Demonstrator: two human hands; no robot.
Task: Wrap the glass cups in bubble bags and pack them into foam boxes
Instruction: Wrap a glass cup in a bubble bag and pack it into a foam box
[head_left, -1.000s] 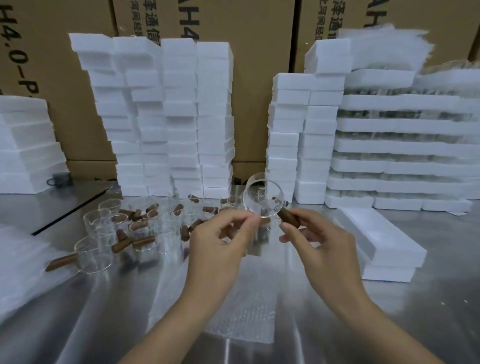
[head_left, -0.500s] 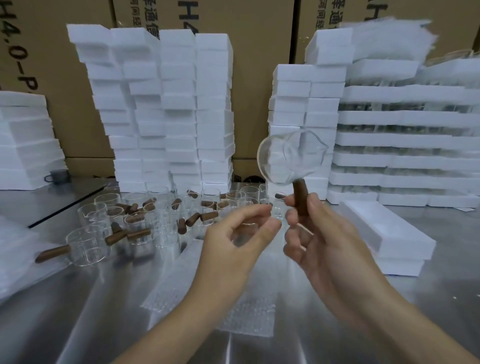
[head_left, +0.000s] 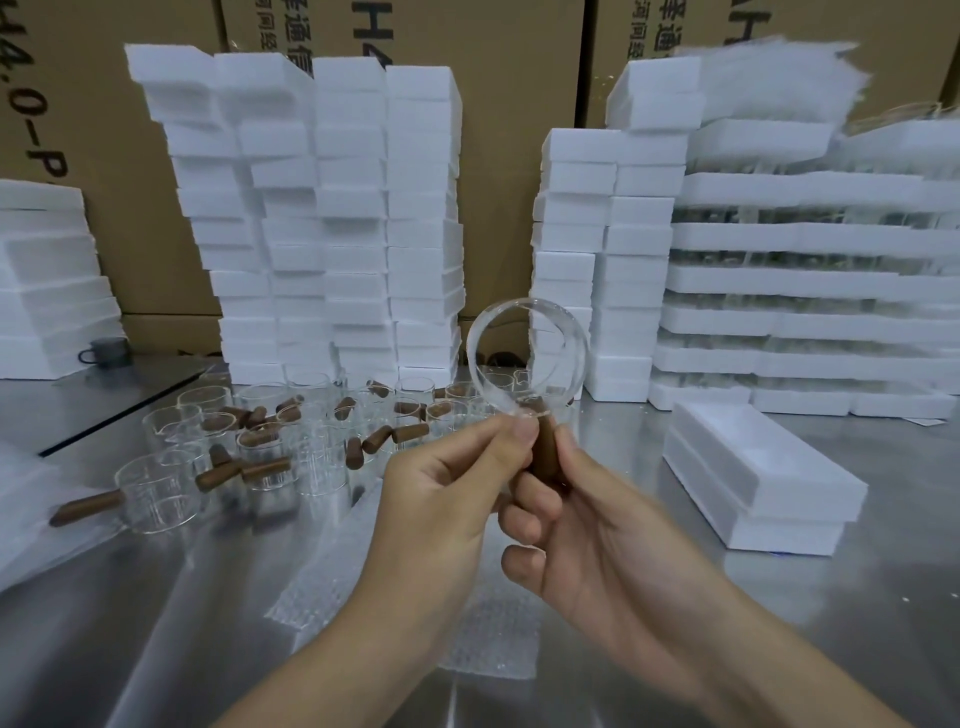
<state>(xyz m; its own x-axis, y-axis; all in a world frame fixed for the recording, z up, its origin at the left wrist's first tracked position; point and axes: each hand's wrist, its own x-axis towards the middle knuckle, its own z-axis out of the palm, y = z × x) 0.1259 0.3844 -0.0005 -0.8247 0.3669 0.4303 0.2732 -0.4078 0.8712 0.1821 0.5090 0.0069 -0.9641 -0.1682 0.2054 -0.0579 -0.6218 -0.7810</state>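
Note:
A clear glass cup (head_left: 527, 356) with a brown wooden handle (head_left: 544, 449) is held up in front of me, its round mouth facing the camera. My right hand (head_left: 587, 525) grips the wooden handle from below. My left hand (head_left: 452, 499) pinches the cup's lower rim where the handle joins. Bubble bags (head_left: 410, 597) lie flat on the steel table under my hands. Several more glass cups (head_left: 249, 441) with wooden handles stand in a cluster to the left. A foam box (head_left: 753, 467) sits on the table to the right.
Tall stacks of white foam boxes (head_left: 332, 218) rise behind the cups, with more foam stacks (head_left: 597, 260) at centre right. Foam trays (head_left: 810, 291) holding glassware fill the right. Cardboard cartons (head_left: 519, 78) form the back wall. A dark mug (head_left: 106, 352) stands far left.
The cup came down from its raised position and turned its mouth toward me. My left hand closed in and now pinches the rim by the handle.

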